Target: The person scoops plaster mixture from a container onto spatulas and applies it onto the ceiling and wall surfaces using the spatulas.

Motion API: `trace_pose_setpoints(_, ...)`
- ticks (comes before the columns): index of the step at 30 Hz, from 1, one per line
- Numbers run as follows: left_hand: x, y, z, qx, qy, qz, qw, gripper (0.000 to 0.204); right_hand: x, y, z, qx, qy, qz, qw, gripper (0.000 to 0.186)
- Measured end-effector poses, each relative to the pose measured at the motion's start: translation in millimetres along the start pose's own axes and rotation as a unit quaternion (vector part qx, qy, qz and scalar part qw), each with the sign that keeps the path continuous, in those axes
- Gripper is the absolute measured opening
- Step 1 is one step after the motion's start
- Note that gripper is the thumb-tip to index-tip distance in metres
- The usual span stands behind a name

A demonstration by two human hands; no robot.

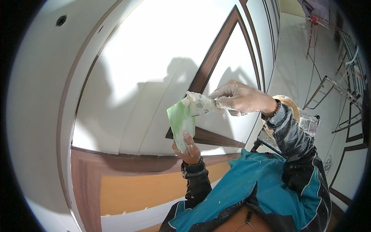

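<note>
In my left hand [188,150] is a light-green flat spreader [177,120], smeared with white filler and pinched between thumb and fingers at its lower end. My right hand [249,97] grips a putty knife [203,105] caked with pale filler. The knife's blade meets the spreader's upper right edge, where a lump of filler sits. Dried white dust covers both hands and the right sleeve. Behind the tools is a white wall panel [150,77] with brown wood-look strips [216,44] set in a pointed pattern.
A tan round bucket [289,101] stands by my right forearm on a dusty stand [309,123]. Metal ladders [320,92] and a red stand [312,36] are farther right. Brown trim [127,164] borders an orange-tan panel [135,193] at lower left.
</note>
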State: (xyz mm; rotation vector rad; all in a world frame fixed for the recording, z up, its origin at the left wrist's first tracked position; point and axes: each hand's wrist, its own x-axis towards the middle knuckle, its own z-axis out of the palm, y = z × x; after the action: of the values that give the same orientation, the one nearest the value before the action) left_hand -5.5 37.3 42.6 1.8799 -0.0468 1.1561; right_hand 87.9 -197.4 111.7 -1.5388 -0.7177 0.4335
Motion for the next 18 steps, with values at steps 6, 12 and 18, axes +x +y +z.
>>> trace_pose_setpoints(6,-4.5,-22.6,-15.7,0.14,-0.092,0.069,0.983,0.03,2.1,2.3,-0.7,0.01,-0.045,-0.024,0.999,0.035)
trace_pose_setpoints(12,1.6,-42.7,-26.7,0.188,-0.247,0.055,0.949,0.038,11.3,-2.4,-6.9,0.192,-0.05,-0.06,0.978,0.036)
trace_pose_setpoints(18,-31.1,-53.7,-17.9,0.075,-0.122,-0.151,0.978,0.028,107.8,-16.4,45.7,-0.113,0.254,-0.402,0.873,0.041)
